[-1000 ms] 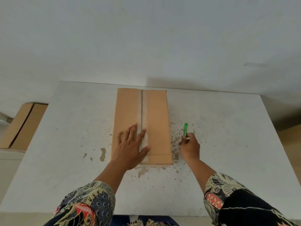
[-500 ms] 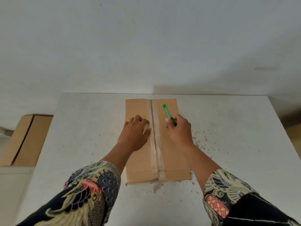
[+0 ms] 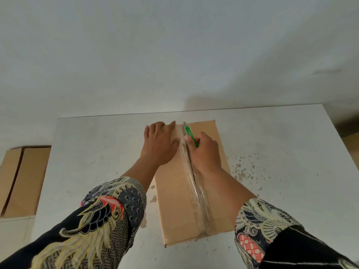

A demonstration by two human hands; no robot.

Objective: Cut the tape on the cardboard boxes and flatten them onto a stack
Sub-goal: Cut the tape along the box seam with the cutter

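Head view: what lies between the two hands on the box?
In the head view, the taped centre seam of the cardboard box runs between the left hand and the right hand, which grips the green cutter.

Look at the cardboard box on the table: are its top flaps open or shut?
Shut. The cardboard box flaps lie flat, meeting at the centre seam under clear tape; neither flap is lifted.

No readable text, labels, brands or numbers anywhere: box [image 3: 178,206] plain brown, tape [image 3: 196,191] clear, cutter [image 3: 189,133] unmarked, sleeves show pattern only.
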